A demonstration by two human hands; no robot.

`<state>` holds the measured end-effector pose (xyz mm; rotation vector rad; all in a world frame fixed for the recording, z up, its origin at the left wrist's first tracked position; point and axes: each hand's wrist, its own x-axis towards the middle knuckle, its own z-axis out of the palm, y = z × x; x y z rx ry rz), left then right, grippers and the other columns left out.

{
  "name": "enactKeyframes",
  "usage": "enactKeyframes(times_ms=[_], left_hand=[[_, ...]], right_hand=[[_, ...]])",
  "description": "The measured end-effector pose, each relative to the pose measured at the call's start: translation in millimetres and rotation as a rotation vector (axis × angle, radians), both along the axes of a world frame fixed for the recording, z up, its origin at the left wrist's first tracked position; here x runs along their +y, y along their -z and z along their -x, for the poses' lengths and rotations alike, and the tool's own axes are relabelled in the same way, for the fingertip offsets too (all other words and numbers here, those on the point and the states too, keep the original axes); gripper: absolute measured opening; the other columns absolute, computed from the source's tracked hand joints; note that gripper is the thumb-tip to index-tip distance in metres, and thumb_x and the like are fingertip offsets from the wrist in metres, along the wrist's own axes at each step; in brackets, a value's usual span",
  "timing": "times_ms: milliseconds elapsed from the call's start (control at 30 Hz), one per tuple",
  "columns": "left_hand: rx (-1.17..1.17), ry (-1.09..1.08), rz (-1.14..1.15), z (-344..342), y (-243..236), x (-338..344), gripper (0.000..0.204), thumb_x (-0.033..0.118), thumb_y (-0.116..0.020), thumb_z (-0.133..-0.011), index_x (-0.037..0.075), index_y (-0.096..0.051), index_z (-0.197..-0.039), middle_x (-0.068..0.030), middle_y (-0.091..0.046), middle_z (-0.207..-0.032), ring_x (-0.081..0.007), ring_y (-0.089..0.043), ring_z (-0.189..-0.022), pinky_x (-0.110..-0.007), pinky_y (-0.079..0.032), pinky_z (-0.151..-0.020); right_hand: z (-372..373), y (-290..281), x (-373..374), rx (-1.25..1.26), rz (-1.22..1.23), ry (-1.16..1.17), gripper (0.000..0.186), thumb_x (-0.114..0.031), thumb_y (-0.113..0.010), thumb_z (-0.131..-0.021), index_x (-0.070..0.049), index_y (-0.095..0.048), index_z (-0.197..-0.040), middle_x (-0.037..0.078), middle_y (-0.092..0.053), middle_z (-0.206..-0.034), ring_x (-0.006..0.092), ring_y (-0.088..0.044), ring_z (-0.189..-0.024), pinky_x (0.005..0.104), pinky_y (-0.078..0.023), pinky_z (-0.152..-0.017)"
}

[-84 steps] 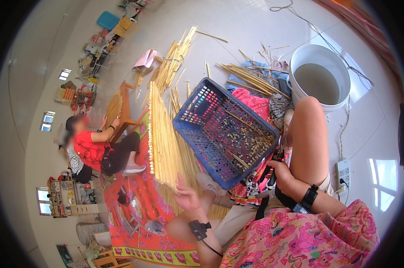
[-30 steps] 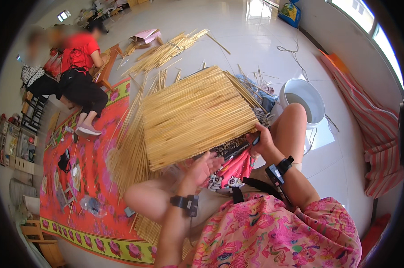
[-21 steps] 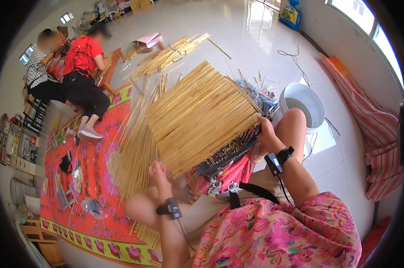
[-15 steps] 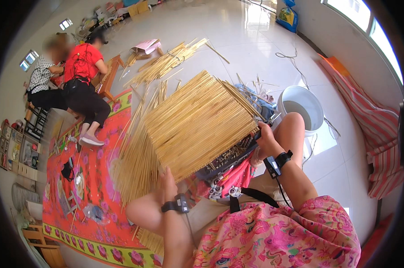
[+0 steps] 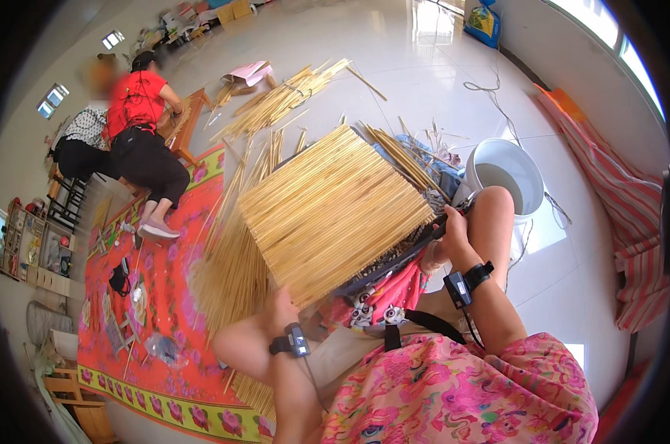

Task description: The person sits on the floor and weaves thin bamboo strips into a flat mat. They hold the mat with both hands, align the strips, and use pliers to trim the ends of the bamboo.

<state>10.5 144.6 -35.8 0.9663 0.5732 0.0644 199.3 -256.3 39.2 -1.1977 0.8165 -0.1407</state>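
Sticks lie in a flat, even layer [image 5: 335, 211] over the dark basket [image 5: 394, 259], which sits tilted on the person's lap, its far edge higher than the near one. Half a second ago the left hand [image 5: 281, 303] was beside the layer's near corner with fingers spread; now it sits under that corner, knuckles up, mostly hidden by the sticks, so whether it grips or only props the basket cannot be told. The right hand [image 5: 447, 231] stays clenched on the basket's rim at the layer's right edge, thumb on top. Compared with a second ago the layer has swung a little toward the right hand and looks more squared, so the evening-out seems nearly settled. Beyond the right hand stands a white bucket [image 5: 506, 176]; left of the left hand loose sticks [image 5: 227, 259] spread over a red mat [image 5: 165, 318].
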Motion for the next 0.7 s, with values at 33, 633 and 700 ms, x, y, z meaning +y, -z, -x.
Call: enactKeyframes(times_ms=[33,633,700], left_hand=[[-0.002,-0.042,0.061,1,28,14,0.036,0.022,-0.045,-0.089,-0.002,-0.047,-0.116,-0.0157,-0.056,-0.111,-0.0283,-0.057,-0.098,-0.043,-0.048,-0.08],[0.439,-0.134,0.191,-1,-22,-63,0.057,0.033,-0.055,-0.077,0.004,-0.036,-0.123,-0.0094,-0.038,-0.127,-0.0253,-0.039,-0.113,-0.047,-0.032,-0.093],[0.383,-0.15,0.169,-19,-30,-58,0.054,0.032,-0.054,-0.078,0.002,-0.039,-0.121,-0.0096,-0.041,-0.125,-0.0255,-0.041,-0.113,-0.046,-0.034,-0.093]], right_hand=[[0,-10,12,-0.011,-0.011,-0.051,0.032,-0.027,-0.059,-0.08,-0.002,-0.049,-0.099,0.009,-0.049,-0.089,0.0206,-0.052,-0.078,0.032,-0.051,-0.052],[14,-33,-3,-0.122,-0.095,-0.188,0.028,-0.025,-0.061,-0.079,0.002,-0.054,-0.086,0.007,-0.05,-0.063,0.0162,-0.051,-0.047,0.028,-0.046,-0.045],[12,-26,-9,-0.089,-0.077,-0.15,0.027,-0.025,-0.061,-0.079,0.001,-0.053,-0.084,0.007,-0.051,-0.063,0.0169,-0.052,-0.048,0.0281,-0.046,-0.045]])
